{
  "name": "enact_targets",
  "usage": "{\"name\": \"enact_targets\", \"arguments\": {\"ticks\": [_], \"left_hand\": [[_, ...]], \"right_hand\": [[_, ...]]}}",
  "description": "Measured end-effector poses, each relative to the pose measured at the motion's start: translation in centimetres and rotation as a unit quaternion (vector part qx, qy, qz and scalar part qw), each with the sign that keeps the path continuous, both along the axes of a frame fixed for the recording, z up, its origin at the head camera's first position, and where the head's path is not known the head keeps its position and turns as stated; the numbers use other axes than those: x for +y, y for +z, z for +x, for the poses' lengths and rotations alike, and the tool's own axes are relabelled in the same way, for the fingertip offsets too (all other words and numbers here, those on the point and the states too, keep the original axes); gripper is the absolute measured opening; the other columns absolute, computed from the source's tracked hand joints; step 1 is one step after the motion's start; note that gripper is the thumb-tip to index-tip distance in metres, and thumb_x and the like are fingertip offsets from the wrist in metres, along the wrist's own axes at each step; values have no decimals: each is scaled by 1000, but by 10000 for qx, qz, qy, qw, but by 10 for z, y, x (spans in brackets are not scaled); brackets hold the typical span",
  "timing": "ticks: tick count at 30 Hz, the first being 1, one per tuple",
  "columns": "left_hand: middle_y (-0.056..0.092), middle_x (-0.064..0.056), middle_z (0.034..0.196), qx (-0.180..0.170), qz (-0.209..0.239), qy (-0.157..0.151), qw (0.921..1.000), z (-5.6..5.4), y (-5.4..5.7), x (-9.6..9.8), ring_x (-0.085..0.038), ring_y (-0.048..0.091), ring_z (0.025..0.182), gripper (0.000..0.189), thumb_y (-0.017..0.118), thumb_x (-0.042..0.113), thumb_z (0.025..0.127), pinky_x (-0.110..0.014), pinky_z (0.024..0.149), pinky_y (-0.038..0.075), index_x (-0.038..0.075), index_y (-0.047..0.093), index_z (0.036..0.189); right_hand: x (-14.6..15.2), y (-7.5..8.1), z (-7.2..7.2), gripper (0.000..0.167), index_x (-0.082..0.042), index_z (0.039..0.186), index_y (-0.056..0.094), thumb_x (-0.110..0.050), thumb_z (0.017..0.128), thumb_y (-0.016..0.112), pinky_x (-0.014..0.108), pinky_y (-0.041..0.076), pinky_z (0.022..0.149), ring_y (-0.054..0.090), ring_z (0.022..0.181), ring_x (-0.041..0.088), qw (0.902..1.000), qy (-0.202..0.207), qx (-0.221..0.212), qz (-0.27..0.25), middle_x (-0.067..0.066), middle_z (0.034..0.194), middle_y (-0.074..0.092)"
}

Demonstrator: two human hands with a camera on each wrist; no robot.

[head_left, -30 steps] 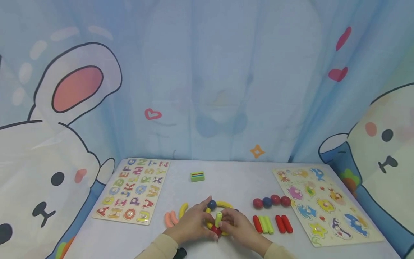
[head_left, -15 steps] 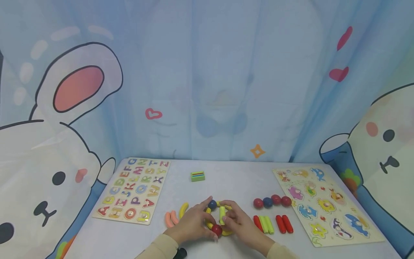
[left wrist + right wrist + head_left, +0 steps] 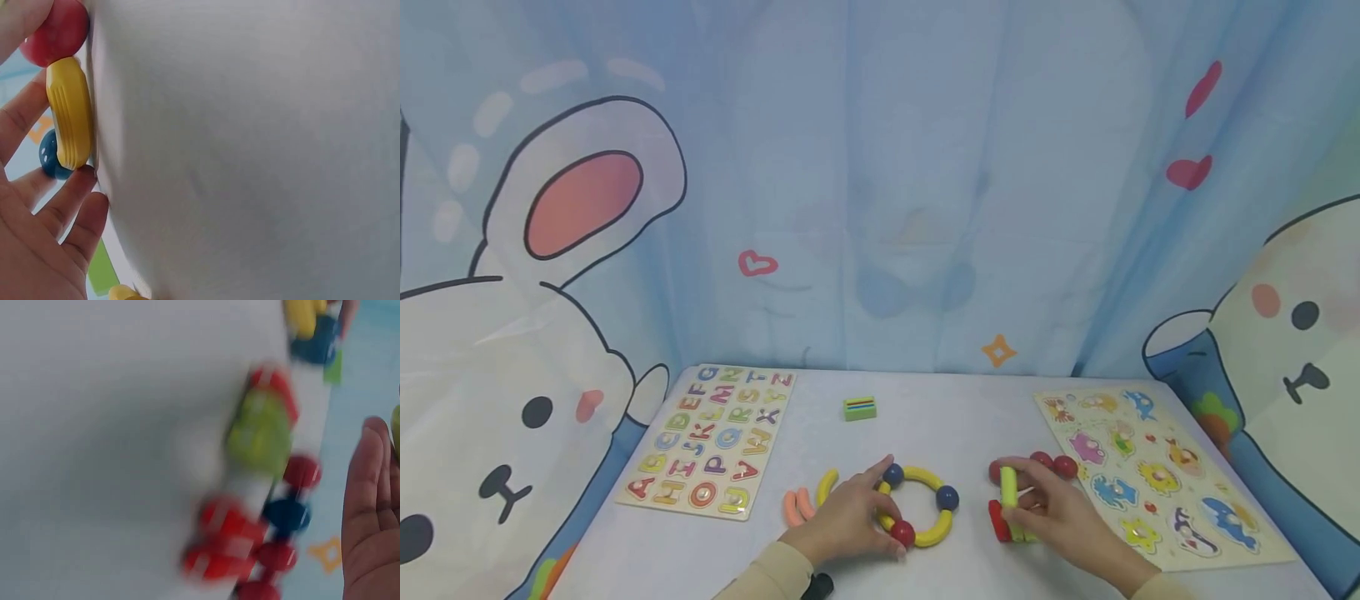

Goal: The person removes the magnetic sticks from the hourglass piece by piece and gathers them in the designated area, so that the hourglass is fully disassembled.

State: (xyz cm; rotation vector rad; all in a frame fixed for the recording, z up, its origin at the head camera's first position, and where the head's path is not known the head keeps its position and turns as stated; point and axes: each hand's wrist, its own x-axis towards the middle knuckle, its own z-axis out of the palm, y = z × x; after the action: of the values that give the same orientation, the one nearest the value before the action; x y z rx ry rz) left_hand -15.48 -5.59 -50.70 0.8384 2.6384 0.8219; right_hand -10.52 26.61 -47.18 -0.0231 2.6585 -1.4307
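My left hand [image 3: 857, 512] holds the left side of a ring made of curved yellow sticks and red and blue balls [image 3: 937, 533]. Its thumb is at the red ball [image 3: 59, 34], its fingers about a curved yellow stick [image 3: 70, 112], and one reaches the blue ball [image 3: 53, 153]. My right hand [image 3: 1063, 517] pinches a light green stick [image 3: 1009, 487] that stands upright. That hand is above a group of sticks, of which a red one [image 3: 998, 522] shows beside green ones. The right wrist view is blurred; the hand [image 3: 375, 531] is at its right edge.
Red balls [image 3: 1064, 467] in a row lie behind the right hand. An animal puzzle board [image 3: 1157, 479] is at the right, a letter puzzle board [image 3: 707, 442] at the left. Pink curved sticks [image 3: 793, 508] lie left of the left hand; a striped green block [image 3: 860, 407] sits farther back.
The right hand has carried the light green stick from over the ring's middle to the right, above the other sticks. The left hand has stayed at the ring.
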Motion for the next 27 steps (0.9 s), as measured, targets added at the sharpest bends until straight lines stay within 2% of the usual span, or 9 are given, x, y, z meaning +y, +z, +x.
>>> {"name": "enact_targets", "arguments": {"ticks": [2, 5, 10, 13, 17, 23, 27], "left_hand": [[23, 9, 163, -20, -36, 18, 10000, 0, 1, -1, -31, 41, 138, 28, 87, 55, 67, -53, 111, 34, 44, 71, 86], [23, 10, 162, -28, -73, 27, 10000, 1, 3, -3, -31, 41, 138, 28, 87, 56, 66, -54, 111, 33, 44, 71, 85], [24, 9, 162, -41, -62, 33, 10000, 1, 3, -2, -31, 41, 138, 27, 88, 55, 66, -54, 111, 34, 43, 71, 84], [24, 9, 162, -95, -59, 60, 9999, 1, 3, -2, -31, 41, 138, 27, 88, 54, 67, -54, 111, 34, 43, 71, 84], [24, 9, 162, -159, -34, 77, 9998, 2, 4, 0, -30, 41, 138, 27, 89, 52, 66, -54, 111, 33, 43, 71, 84], [24, 9, 162, -110, -18, 76, 9999, 2, 2, 1, -30, 41, 138, 27, 89, 53, 66, -53, 111, 34, 43, 71, 84], [24, 10, 162, -106, -19, 77, 9999, 1, 0, 1, -30, 42, 138, 27, 88, 53, 67, -54, 111, 34, 43, 71, 84]], "right_hand": [[26, -2, 1, 66, -16, 141, 52, -15, 82, 82, 28, 57, 65, 60, 87, 22, 9992, -215, 18, 351, 11, 116, 58], [63, -8, 2, 72, -12, 145, 50, -23, 82, 83, 29, 56, 63, 57, 86, 22, 9950, -478, -220, 848, 12, 117, 58], [100, -21, 3, 74, -9, 141, 55, -25, 76, 87, 28, 53, 63, 55, 83, 20, 9852, -269, -528, 1607, 7, 103, 58], [106, -27, 2, 71, -9, 135, 60, -24, 72, 89, 26, 47, 58, 51, 79, 18, 9798, 63, -523, 1931, 3, 97, 54], [105, -30, 0, 69, -10, 132, 63, -23, 71, 90, 26, 44, 56, 49, 76, 18, 9723, 307, -511, 2258, 1, 94, 52], [101, -29, -2, 70, -11, 132, 62, -27, 69, 91, 28, 46, 57, 50, 75, 17, 9662, 279, -710, 2461, 3, 93, 51], [99, -29, -2, 73, -11, 133, 62, -31, 69, 91, 28, 46, 57, 49, 75, 17, 9649, 296, -686, 2519, 3, 94, 52]]}}
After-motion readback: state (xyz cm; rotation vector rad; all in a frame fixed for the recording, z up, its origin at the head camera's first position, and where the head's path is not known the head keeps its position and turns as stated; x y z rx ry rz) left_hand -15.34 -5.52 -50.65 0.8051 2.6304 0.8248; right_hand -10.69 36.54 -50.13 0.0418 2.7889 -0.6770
